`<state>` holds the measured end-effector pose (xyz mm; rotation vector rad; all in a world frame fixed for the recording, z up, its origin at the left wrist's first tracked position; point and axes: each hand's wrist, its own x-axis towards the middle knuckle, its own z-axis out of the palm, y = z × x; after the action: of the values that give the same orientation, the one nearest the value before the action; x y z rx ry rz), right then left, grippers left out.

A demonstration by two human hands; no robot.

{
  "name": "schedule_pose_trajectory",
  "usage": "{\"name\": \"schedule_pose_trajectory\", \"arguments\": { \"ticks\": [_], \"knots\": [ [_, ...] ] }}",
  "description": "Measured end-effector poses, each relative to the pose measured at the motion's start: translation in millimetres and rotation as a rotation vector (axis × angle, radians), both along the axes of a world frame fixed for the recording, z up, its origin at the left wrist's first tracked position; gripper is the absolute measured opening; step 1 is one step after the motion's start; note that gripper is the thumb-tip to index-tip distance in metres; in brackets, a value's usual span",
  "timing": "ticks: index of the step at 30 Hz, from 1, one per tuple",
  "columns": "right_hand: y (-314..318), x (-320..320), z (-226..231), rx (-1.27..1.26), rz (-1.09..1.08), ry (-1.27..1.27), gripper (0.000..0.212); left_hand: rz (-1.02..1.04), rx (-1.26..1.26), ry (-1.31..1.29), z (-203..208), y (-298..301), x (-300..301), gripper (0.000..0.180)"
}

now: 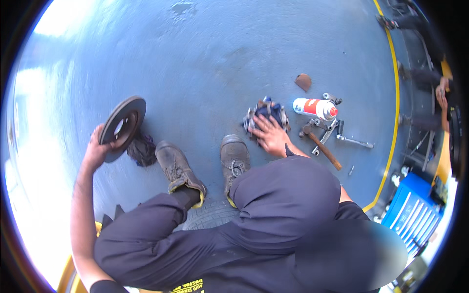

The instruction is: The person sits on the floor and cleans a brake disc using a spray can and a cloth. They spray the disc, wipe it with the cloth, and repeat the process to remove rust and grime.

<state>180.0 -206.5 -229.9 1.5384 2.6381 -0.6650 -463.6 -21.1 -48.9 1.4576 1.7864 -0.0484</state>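
Observation:
On the left, my left hand (97, 146) is closed round the lower edge of a dark brake disc (134, 108), which stands tilted above the floor. Just behind the disc lies a crumpled dark cloth (142, 150). My right hand (267, 135) rests with spread fingers on a lumpy metal and dark blue part (279, 113); its kind is partly hidden by the hand. Right of that part lie a white and red spray can (312, 106), a hammer (324, 150) with a wooden handle, a wrench (324, 139) and a ratchet (355, 141).
A brown rounded piece (303, 82) and a small metal tool (332, 98) lie near the can. My boots (235, 156) stand between my hands, before a tire (210, 217). A yellow floor line (396, 93), a blue tool chest (413, 207) and another person's hand (442, 94) are at the right.

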Motion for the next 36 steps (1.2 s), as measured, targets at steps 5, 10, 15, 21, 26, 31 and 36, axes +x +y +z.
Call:
{"name": "schedule_pose_trajectory", "arguments": {
  "ticks": [5, 10, 15, 21, 26, 31, 36],
  "knots": [
    [113.1, -9.6, -15.1, 0.007, -0.129, -0.016, 0.066, -0.098, -0.005, 0.046, 19.9, 14.3, 38.6, 0.071],
    [186.0, -13.9, 10.5, -0.064, -0.595, 0.412, 0.055, -0.047, 0.003, 0.086, 18.4, 11.3, 47.5, 0.073],
    [143.8, -25.4, 69.5, -0.605, -0.823, 1.378, 0.063, -0.039, 0.033, 0.056, 8.6, 4.5, 34.3, 0.073],
    [93.2, 29.9, 107.8, -0.632, -0.646, 0.495, 0.070, -0.101, -0.015, 0.053, 8.4, 13.7, 30.3, 0.068],
    [194.1, 24.7, 251.5, -0.515, -0.266, -0.154, 0.056, -0.061, -0.030, 0.071, 14.6, 17.3, 37.0, 0.066],
    [244.5, -58.9, 211.4, -0.473, -0.070, -0.302, 0.051, -0.054, -0.016, 0.054, 15.0, 17.0, 42.9, 0.065],
    [111.4, -134.2, 44.5, -0.532, -0.420, -0.291, 0.092, -0.102, 0.074, 0.096, 9.3, 13.0, 40.9, 0.062]
  ]
}}
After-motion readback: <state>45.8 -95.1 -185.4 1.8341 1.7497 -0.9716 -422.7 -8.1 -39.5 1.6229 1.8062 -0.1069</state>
